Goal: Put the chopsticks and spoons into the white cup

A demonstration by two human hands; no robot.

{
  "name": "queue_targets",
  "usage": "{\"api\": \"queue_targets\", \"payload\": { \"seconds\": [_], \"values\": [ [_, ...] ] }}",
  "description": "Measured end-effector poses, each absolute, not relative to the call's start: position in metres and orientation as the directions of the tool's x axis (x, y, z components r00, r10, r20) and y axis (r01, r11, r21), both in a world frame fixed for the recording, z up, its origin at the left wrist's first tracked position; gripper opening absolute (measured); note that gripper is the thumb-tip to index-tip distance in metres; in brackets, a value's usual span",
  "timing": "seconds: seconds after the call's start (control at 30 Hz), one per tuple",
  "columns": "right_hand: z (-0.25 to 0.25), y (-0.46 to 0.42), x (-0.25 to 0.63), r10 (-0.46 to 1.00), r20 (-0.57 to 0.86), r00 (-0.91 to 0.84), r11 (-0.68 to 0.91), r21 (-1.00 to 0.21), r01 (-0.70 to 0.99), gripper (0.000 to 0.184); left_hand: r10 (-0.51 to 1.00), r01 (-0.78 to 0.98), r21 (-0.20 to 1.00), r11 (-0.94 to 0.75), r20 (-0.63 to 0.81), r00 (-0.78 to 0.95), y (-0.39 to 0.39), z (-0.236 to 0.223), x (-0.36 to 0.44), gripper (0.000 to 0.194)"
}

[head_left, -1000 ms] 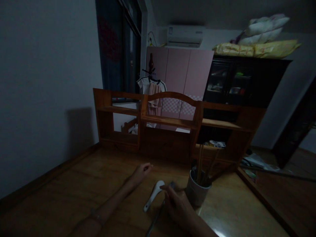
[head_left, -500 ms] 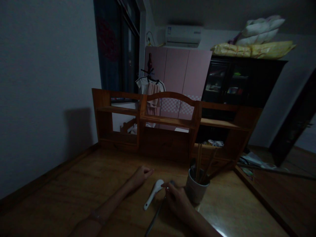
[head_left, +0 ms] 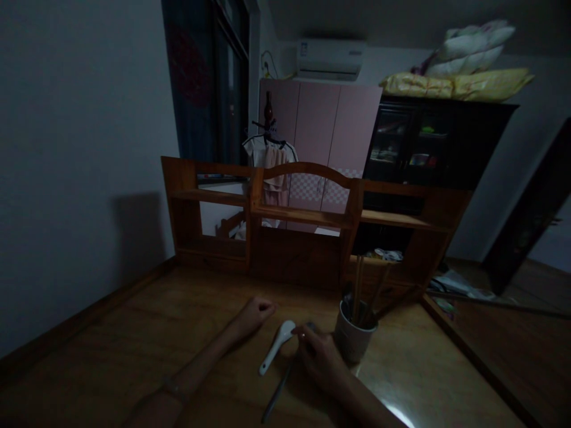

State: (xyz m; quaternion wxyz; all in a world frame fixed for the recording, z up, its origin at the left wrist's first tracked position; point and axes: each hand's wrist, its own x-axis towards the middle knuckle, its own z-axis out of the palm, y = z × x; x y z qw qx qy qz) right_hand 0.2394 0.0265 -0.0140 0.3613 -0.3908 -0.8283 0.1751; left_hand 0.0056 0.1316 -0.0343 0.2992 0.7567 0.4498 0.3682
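My left hand (head_left: 253, 314) rests on the wooden desk (head_left: 147, 333) as a loose fist with nothing visible in it. My right hand (head_left: 317, 357) lies just right of a white ceramic spoon (head_left: 277, 346), its fingers curled over the top of a metal utensil (head_left: 277, 393) whose handle runs toward me. I cannot make out whether the fingers grip it. A white cup (head_left: 353, 336) holding several chopsticks stands right beside my right hand.
A wooden shelf unit (head_left: 307, 220) stands along the desk's far edge. Behind it are a pink wardrobe (head_left: 330, 128), a dark glass cabinet (head_left: 428, 148) with bedding on top, hanging clothes and a window. The room is dim.
The view has shifted slightly up and left. Both hands stay almost where they were; my right hand has settled a little nearer the cup.
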Motion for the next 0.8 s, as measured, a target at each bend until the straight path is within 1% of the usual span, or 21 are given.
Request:
{"api": "queue_targets", "payload": {
  "seconds": [0.2, 0.3, 0.37, 0.5, 0.63, 0.8],
  "values": [
    [-0.011, 0.027, 0.239, 0.816, 0.471, -0.334, 0.572, -0.579, 0.581, 0.03, 0.873, 0.433, 0.784, -0.445, 0.272, 0.405, 0.124, -0.029, 0.003, 0.036],
    [-0.013, 0.027, 0.239, 0.845, 0.425, -0.324, 0.527, -0.561, 0.638, 0.034, 0.851, 0.443, 0.759, -0.477, 0.273, 0.448, 0.122, -0.026, 0.005, 0.029],
    [-0.019, 0.029, 0.24, 0.865, 0.395, -0.31, 0.487, -0.506, 0.712, 0.036, 0.848, 0.461, 0.742, -0.487, 0.276, 0.452, 0.121, -0.026, 0.007, 0.025],
    [-0.04, 0.036, 0.242, 0.884, 0.378, -0.276, 0.41, -0.341, 0.846, 0.043, 0.849, 0.478, 0.727, -0.493, 0.28, 0.449, 0.121, -0.027, 0.009, 0.022],
    [-0.056, 0.037, 0.245, 0.84, 0.465, -0.282, 0.419, -0.225, 0.88, 0.045, 0.845, 0.479, 0.723, -0.497, 0.277, 0.458, 0.12, -0.026, 0.01, 0.022],
    [-0.055, 0.032, 0.244, 0.731, 0.604, -0.319, 0.474, -0.113, 0.873, 0.041, 0.844, 0.487, 0.716, -0.501, 0.277, 0.46, 0.118, -0.022, 0.012, 0.022]
  ]
}}
